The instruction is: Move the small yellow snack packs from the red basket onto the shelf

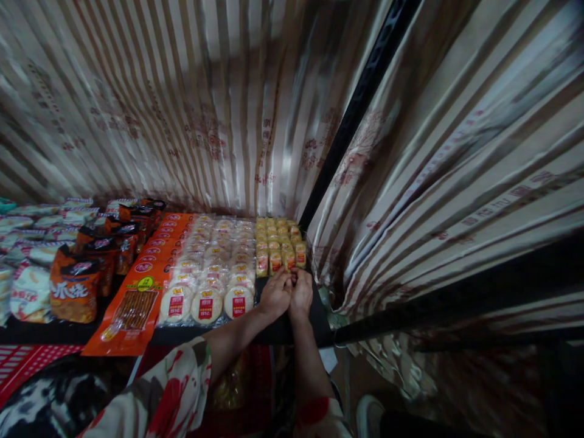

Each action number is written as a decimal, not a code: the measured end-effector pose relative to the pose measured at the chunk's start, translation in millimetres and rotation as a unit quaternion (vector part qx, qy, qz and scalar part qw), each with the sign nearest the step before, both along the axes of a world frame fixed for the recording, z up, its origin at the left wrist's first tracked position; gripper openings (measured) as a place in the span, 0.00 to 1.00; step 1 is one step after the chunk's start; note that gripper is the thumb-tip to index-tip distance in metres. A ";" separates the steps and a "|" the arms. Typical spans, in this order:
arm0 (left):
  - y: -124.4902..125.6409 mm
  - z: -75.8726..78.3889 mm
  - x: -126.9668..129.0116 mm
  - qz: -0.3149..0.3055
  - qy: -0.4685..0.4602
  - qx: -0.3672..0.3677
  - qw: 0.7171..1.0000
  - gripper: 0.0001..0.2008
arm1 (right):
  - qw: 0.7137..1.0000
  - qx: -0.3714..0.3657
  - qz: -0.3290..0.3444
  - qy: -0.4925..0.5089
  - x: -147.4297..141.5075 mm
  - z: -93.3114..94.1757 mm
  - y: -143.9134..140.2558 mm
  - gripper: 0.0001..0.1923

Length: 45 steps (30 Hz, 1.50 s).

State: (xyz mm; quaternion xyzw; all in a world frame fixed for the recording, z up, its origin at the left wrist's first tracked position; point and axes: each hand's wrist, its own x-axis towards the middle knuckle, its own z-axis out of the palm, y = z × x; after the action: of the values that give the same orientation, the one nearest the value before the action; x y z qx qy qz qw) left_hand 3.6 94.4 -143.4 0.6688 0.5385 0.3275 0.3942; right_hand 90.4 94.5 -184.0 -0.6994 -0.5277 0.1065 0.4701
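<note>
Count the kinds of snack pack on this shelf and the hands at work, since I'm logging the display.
Exact pack counts can't be read, so this tallies groups.
Small yellow packs, at both hands: 1 group
Round white cakes: 1 group
Orange flat packs: 1 group
Dark orange bags: 1 group
White bags: 1 group
Hands: 2, left hand, right hand
Total: 5 groups, 2 hands

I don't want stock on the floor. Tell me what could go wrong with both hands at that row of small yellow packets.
1. The left hand and right hand meet at the front of the small yellow packets, close to the shelf's front edge; a packet could slip off.
2. The orange sausage-stick pack already overhangs that edge and may slide.
3. The round rice-cracker packs lie right beside the left hand; a nudge could disturb them.
</note>
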 end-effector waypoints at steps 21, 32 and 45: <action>-3.9 -11.5 -1.4 -0.055 0.090 0.059 0.993 0.20 | 1.000 -0.015 0.010 -0.021 2.9 -2.2 -0.4 0.15; -3.5 -12.1 -3.5 -0.113 0.188 0.200 0.955 0.21 | 0.999 0.012 -0.021 -0.037 12.0 -16.0 6.6 0.17; -6.3 -27.8 -7.2 -0.127 0.294 0.219 0.922 0.25 | 0.992 0.077 -0.096 -0.015 13.3 -2.9 22.5 0.20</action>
State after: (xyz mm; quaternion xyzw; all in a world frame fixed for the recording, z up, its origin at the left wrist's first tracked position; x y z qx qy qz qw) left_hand -3.6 88.1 -171.2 0.8675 0.4554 0.1729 0.1007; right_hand 103.7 116.9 -186.9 -0.7101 -0.4715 0.0095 0.5229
